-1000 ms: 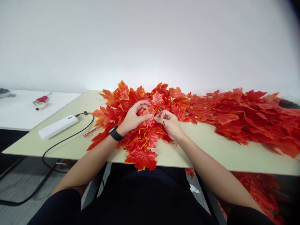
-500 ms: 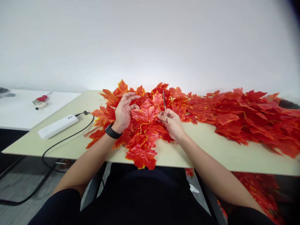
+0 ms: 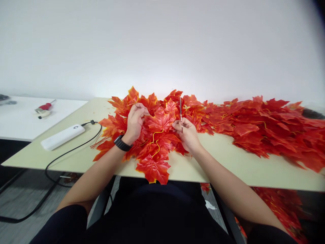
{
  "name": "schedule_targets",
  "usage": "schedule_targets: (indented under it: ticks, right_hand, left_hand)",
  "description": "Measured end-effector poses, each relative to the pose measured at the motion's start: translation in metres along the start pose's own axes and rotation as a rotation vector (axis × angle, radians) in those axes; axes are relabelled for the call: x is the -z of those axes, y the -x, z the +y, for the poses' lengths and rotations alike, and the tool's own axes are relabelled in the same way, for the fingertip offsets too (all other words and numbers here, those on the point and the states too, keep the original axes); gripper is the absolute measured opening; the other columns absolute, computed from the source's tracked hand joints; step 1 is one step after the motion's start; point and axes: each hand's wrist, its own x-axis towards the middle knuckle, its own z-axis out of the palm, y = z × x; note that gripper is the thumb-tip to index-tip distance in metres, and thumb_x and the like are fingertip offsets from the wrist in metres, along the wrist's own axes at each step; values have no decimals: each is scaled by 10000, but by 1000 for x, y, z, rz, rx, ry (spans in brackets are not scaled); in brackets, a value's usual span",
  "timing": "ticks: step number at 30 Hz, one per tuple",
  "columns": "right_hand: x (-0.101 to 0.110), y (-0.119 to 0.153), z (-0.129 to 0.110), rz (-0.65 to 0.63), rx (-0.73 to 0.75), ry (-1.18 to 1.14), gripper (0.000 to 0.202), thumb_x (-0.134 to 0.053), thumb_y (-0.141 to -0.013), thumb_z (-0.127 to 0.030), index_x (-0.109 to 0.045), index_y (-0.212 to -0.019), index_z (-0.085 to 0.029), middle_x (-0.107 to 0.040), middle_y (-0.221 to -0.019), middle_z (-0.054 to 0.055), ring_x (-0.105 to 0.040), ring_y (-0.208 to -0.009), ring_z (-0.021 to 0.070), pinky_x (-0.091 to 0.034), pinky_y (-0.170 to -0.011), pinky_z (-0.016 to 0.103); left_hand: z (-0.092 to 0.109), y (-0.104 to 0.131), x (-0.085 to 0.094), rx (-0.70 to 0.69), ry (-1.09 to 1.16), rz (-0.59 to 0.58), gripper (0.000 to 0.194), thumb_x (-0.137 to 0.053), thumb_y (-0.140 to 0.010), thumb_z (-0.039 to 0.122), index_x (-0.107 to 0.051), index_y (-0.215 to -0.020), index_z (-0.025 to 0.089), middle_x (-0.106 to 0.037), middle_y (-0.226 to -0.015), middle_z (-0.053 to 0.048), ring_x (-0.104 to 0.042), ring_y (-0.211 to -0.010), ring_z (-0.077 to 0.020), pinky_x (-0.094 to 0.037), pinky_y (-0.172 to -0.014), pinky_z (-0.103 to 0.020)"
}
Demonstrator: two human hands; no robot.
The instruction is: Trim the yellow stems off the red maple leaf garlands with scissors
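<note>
Red-orange artificial maple leaves (image 3: 159, 120) with yellow stems lie heaped at the table's middle. My left hand (image 3: 136, 122), with a black watch at the wrist, is over the left part of the heap, its fingers curled together at the leaves; whatever they pinch is too small to make out. On the right side of the same leaves, my right hand (image 3: 186, 134) is closed on a thin metal tool (image 3: 180, 110), which points up and away. Its thumb and fingertips touch the edge of the large middle leaf.
A long pile of red leaves (image 3: 274, 127) covers the right of the pale table (image 3: 218, 162). At the left lie a white device (image 3: 63, 136) and its black cable (image 3: 73, 149). A red-handled tool (image 3: 45, 107) rests on the white table (image 3: 15, 123). More leaves (image 3: 281, 203) hang below the right edge.
My left hand's spread fingers have curled together, and that hand has shifted slightly right. My right hand and the metal tool have moved a little right, the tool now more upright.
</note>
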Motion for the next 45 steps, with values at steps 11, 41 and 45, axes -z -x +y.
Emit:
schedule_targets:
  ticks: [11,41,45]
  right_hand:
    - [3,-1,1,88,73,49,460,-876,-660,-324,-439,-741,-207,-630,-871,-11,-545,-759,119,-473,-740,274]
    - [9,5,-34,-68,316,466,556,-872,-768,-492,-393,-715,-215,-426,-701,-9,-323,-632,123,-316,-590,299]
    - [14,4,-31,-46,409,645,490,-837,-816,-464,-421,-738,-218,-475,-725,6,-365,-666,141,-317,-602,301]
  left_hand:
    - [9,-1,4,261,-351,-159,499,-891,-747,356,-545,-1069,200,-660,-961,-3,-531,-537,-40,-396,-458,-191]
    - [0,9,-4,35,-409,-159,387,-824,-826,471,-646,-690,156,-617,-686,1,-521,-625,-98,-429,-591,-242]
    - [-1,9,-5,52,-404,-172,361,-826,-827,460,-664,-732,152,-630,-714,0,-525,-630,-93,-425,-600,-234]
